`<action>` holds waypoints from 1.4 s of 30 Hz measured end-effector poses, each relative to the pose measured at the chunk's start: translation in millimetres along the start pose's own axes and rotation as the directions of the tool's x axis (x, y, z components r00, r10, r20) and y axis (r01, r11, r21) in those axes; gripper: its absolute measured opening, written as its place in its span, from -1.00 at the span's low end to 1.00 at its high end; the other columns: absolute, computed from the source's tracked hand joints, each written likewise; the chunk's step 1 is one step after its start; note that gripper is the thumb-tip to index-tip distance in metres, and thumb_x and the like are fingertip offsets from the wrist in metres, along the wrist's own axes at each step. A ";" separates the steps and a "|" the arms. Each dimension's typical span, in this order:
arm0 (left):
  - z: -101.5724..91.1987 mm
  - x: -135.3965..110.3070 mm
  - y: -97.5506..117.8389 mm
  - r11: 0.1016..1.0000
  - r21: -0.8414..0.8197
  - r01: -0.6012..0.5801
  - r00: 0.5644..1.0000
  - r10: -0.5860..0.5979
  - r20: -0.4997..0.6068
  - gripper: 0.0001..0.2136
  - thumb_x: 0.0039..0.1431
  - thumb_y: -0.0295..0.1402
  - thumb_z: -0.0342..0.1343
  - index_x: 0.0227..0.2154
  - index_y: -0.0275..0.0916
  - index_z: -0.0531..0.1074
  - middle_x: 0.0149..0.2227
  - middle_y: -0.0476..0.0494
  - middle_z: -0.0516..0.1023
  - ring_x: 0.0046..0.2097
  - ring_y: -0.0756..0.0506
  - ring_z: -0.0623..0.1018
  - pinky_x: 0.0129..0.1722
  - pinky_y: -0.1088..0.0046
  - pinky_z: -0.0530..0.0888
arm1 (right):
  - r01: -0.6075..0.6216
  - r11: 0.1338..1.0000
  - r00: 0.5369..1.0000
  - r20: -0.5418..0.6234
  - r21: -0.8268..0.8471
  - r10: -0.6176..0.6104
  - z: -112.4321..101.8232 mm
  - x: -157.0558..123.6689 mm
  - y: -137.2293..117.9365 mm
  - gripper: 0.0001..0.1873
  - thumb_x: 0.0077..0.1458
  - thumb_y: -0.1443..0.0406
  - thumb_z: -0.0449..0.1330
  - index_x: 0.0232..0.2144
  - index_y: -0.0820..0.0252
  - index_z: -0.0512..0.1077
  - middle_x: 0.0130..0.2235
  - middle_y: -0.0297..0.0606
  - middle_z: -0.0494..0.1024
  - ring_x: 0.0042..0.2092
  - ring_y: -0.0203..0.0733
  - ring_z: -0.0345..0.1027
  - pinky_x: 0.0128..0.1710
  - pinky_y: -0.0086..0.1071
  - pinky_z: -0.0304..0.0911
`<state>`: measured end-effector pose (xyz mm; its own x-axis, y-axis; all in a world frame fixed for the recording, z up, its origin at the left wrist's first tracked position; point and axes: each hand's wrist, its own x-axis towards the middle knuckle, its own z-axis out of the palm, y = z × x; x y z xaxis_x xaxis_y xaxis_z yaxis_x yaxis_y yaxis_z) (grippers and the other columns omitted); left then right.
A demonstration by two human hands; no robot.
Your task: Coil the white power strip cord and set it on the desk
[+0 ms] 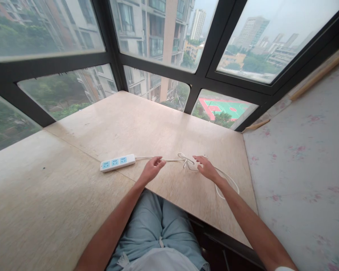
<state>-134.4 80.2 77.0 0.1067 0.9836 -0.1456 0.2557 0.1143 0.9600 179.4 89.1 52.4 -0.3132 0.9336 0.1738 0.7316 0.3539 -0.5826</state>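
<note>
A white power strip with blue socket faces lies on the stone ledge, left of my hands. Its white cord runs right to a loosely tied bundle in front of me. My left hand hovers at the cord between strip and bundle, thumb and fingers apart; it does not appear to grip it. Just right of the bundle is my right hand, fingers spread and nothing seen in them. More cord loops out beyond my right wrist, partly hidden by the forearm. The plug is not clearly visible.
The beige stone ledge reaches to dark-framed windows. A seam crosses it near the strip. Floral-papered wall bounds the right side. The ledge's front edge is close to my lap.
</note>
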 end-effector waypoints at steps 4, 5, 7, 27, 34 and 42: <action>54.8 10.4 2.2 0.933 -0.280 0.225 0.970 -0.188 0.154 -0.52 0.01 0.04 0.15 -0.25 -0.33 0.49 -0.22 -0.30 0.55 -0.27 -0.12 0.55 -0.42 0.47 0.46 | 0.185 0.978 0.983 -0.002 0.097 -0.186 15.0 2.1 -32.2 -0.41 0.03 0.52 0.00 0.11 0.08 0.35 -0.02 -0.13 0.48 0.03 -0.08 0.33 0.06 -0.12 0.24; 63.7 12.2 0.4 0.904 -0.326 0.278 0.957 -0.230 0.178 -0.51 0.00 0.06 0.16 -0.28 -0.34 0.48 -0.24 -0.30 0.55 -0.30 -0.10 0.55 -0.42 0.47 0.47 | 0.222 0.971 0.974 0.019 0.084 -0.224 18.6 -0.9 -38.7 -0.41 0.05 0.52 0.01 0.11 0.07 0.35 -0.03 -0.13 0.49 0.02 -0.08 0.33 0.04 -0.12 0.26; 76.3 14.2 -4.8 0.861 -0.384 0.334 0.941 -0.281 0.189 -0.51 -0.03 0.05 0.19 -0.29 -0.35 0.47 -0.29 -0.25 0.54 -0.35 -0.05 0.53 -0.41 0.47 0.48 | 0.289 0.957 0.954 0.075 0.034 -0.291 25.8 -9.8 -47.8 -0.41 0.06 0.53 0.01 0.12 0.06 0.35 -0.04 -0.11 0.50 0.00 -0.06 0.35 -0.01 -0.12 0.29; 101.2 -13.3 -27.2 0.775 -0.619 0.127 0.983 -0.182 -0.026 -0.62 -0.10 -0.26 0.30 -0.19 -0.24 0.43 -0.24 -0.11 0.55 -0.25 -0.06 0.55 -0.29 0.47 0.49 | -0.412 0.744 0.897 0.092 0.526 0.432 61.2 3.6 -66.4 -0.79 0.05 0.20 0.19 -0.23 0.11 0.41 -0.26 -0.21 0.59 -0.27 -0.10 0.49 -0.28 -0.28 0.37; 93.4 -5.9 -25.6 0.852 -0.509 0.127 0.947 -0.256 -0.192 -0.74 -0.05 -0.28 0.21 -0.28 -0.28 0.40 -0.44 -0.04 0.50 -0.41 -0.02 0.53 -0.44 0.53 0.43 | -0.378 0.509 0.856 0.083 0.773 0.509 65.5 -2.2 -67.4 -0.58 -0.14 0.19 0.34 -0.18 0.21 0.46 -0.35 -0.24 0.60 -0.33 -0.14 0.48 -0.29 -0.28 0.39; 55.0 4.4 -31.5 0.863 -0.490 0.125 0.850 -0.348 -0.396 -0.71 -0.06 -0.26 0.18 -0.27 -0.30 0.40 -0.46 -0.05 0.49 -0.50 0.00 0.49 -0.52 0.50 0.45 | -0.237 0.386 0.866 0.014 0.891 0.500 40.5 -33.9 -62.6 -0.63 -0.15 0.22 0.39 -0.21 0.14 0.53 -0.28 -0.25 0.62 -0.22 -0.16 0.48 -0.14 -0.24 0.37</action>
<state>-89.1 73.2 33.0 -0.3791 0.8514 -0.3626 -0.2364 0.2897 0.9275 119.7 33.0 50.8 0.0866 0.9846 -0.1519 -0.1826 -0.1342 -0.9740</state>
